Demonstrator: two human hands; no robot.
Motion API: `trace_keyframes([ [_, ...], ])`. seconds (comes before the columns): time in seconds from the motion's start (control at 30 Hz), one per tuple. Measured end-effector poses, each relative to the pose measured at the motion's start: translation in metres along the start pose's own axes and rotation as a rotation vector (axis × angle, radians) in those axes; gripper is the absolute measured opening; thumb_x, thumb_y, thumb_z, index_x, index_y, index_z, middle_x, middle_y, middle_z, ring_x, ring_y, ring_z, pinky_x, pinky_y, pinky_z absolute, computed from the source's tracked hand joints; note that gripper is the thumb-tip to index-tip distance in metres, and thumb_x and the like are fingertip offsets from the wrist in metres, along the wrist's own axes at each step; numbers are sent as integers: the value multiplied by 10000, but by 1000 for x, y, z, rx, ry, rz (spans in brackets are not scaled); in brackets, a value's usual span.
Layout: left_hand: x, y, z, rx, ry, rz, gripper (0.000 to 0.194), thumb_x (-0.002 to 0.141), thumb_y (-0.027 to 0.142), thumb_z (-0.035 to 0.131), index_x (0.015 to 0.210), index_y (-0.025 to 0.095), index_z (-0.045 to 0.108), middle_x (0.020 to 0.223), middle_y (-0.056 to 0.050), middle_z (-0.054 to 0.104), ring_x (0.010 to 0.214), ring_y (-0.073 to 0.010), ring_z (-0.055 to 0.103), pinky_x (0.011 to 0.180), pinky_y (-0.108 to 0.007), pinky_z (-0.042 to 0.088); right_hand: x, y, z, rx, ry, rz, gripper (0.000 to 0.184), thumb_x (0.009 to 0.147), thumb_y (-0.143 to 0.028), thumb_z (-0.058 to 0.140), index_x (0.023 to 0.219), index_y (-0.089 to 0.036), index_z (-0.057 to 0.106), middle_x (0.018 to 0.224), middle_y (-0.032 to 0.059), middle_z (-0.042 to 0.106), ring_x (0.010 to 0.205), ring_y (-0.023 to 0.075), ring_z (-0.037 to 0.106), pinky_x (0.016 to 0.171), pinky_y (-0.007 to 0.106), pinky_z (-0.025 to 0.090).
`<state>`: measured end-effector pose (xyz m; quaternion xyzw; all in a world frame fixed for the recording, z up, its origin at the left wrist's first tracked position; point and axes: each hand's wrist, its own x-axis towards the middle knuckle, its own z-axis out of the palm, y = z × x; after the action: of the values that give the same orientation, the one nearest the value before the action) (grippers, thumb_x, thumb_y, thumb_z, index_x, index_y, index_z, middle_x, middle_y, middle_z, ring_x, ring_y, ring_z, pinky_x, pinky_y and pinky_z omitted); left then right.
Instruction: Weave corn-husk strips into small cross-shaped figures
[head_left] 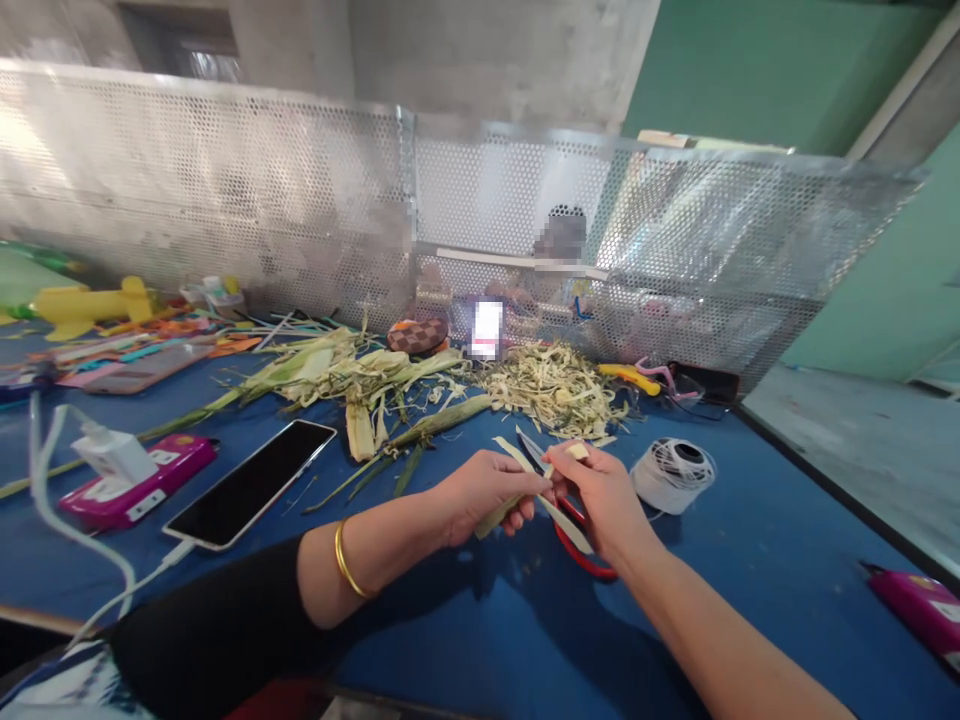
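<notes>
My left hand [495,495] is closed on a pale green strip of what looks like corn husk [571,528]. Fingers of my right hand [600,495] pinch the husk too, close beside the left fingertips, with a pale end showing above them. A pair of scissors with red handles [596,568] lies under or against my right hand, its blades pointing away from me. Whether that hand grips the scissors I cannot tell. Beyond the hands are a heap of shredded husk strips [555,385] and longer whole husks [322,365]. A roll of white string [675,475] stands right of my right hand.
On the blue table [442,620], a phone [251,485] on a cable and a magenta power strip [176,470] with a white charger lie at left. A checkered pouch [418,336] and a yellow-handled tool [630,378] sit near the perforated metal screen [300,200]. Behind it a person is partly visible.
</notes>
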<state>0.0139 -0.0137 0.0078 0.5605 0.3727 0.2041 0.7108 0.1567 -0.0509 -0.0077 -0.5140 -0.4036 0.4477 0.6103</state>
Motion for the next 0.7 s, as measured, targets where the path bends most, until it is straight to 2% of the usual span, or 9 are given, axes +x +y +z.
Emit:
trace_keyframes([
  [0.17,7,23,1,-12,15,66,268,683,374,718,665,114,656,495,15,564,399,-75,479,461,-222,402,18,-24,-10,-200,52,-188,280,707,-453,664,720,-174,645,550,-19,546,541,143,497,555,289,398],
  [0.23,13,37,1,-67,0,109,287,707,396,708,713,111,676,538,-3,604,445,-86,529,519,-234,445,24,-42,-19,-362,152,-384,264,778,-434,602,839,-181,648,708,25,619,674,179,557,662,328,438],
  [0.3,19,51,3,-155,-32,168,296,741,404,685,777,111,698,638,-42,669,560,-114,613,631,-257,492,24,-58,-29,-528,342,-674,212,824,-385,567,899,-197,629,896,64,639,821,207,572,761,362,437],
  [0.37,26,60,4,-252,-60,230,278,749,372,685,846,113,714,751,-77,712,703,-144,663,755,-279,502,20,-67,-37,-665,403,-888,157,867,-334,524,821,-213,614,843,62,624,808,207,561,757,359,428],
  [0.4,29,62,5,-293,-66,254,262,734,344,702,861,115,720,788,-85,722,755,-152,669,800,-283,495,17,-66,-38,-709,371,-909,177,882,-315,505,766,-221,600,766,47,609,743,195,554,716,344,425],
  [0.47,35,61,4,-335,-53,281,236,682,289,747,842,116,729,807,-84,727,791,-154,663,838,-278,480,13,-58,-38,-763,274,-840,214,885,-319,507,716,-226,598,688,27,591,672,182,541,652,319,415],
  [0.53,41,56,2,-318,-35,279,232,657,296,762,792,110,736,797,-84,725,767,-156,652,807,-272,478,14,-42,-33,-754,136,-645,190,868,-350,537,764,-225,636,775,34,640,758,196,574,696,312,430],
  [0.63,48,48,-1,-263,17,245,274,627,335,769,780,109,744,763,-83,716,708,-161,631,715,-271,469,20,-17,-25,-618,-48,-352,214,850,-393,551,799,-211,652,817,29,661,805,198,588,733,297,440],
  [0.7,51,44,0,-226,36,210,291,612,347,771,772,105,748,732,-81,705,684,-155,612,675,-263,450,23,-7,-22,-525,-105,-238,251,843,-414,552,767,-195,648,771,23,649,759,187,571,705,284,434],
])
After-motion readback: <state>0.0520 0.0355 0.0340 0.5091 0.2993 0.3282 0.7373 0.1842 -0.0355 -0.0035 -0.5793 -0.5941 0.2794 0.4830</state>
